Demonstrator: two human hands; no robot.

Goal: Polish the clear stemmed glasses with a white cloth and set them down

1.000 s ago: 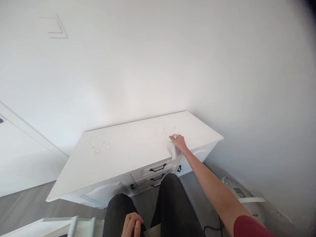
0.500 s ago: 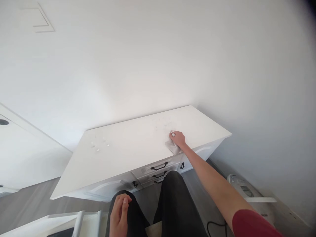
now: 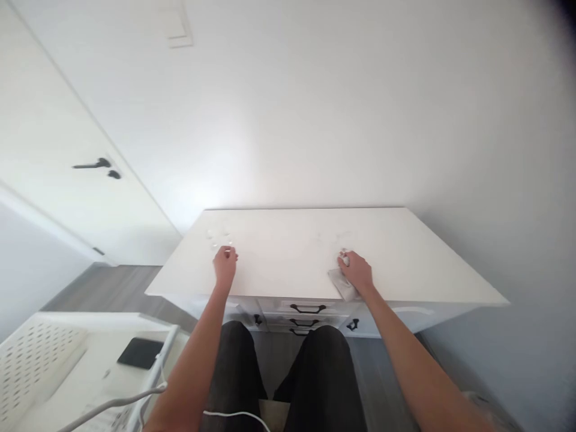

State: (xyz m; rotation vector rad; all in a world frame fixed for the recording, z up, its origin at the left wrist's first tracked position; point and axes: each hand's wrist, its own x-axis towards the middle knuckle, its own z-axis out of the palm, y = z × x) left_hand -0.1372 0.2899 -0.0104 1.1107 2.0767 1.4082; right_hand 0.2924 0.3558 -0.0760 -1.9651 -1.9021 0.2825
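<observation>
On the left of the white cabinet top [image 3: 288,264], my left hand [image 3: 225,263] is closed in a pinch beside several small clear or whitish bits [image 3: 220,242]. Whatever it pinches, if anything, is too small to make out. My right hand [image 3: 357,271] is closed at the front right of the top, its fingers around the upper part of a pale grey, soft flat piece [image 3: 342,284]. Whether this is a cloth or a bag cannot be told. A whitish lump shows at those fingertips, and faint marks [image 3: 344,234] lie on the surface beyond.
Drawers with black handles [image 3: 308,309] face my knees. At lower left, a white cart or shelf [image 3: 99,321] holds a dark flat object [image 3: 140,353]; a pale cable [image 3: 112,405] crosses it. A white wall rises behind the cabinet, with a door [image 3: 67,144] at left.
My left hand has gone from my knee to the cabinet top, by the small bits. My right hand stays on the pale piece. The view has swung left, bringing in the door handle.
</observation>
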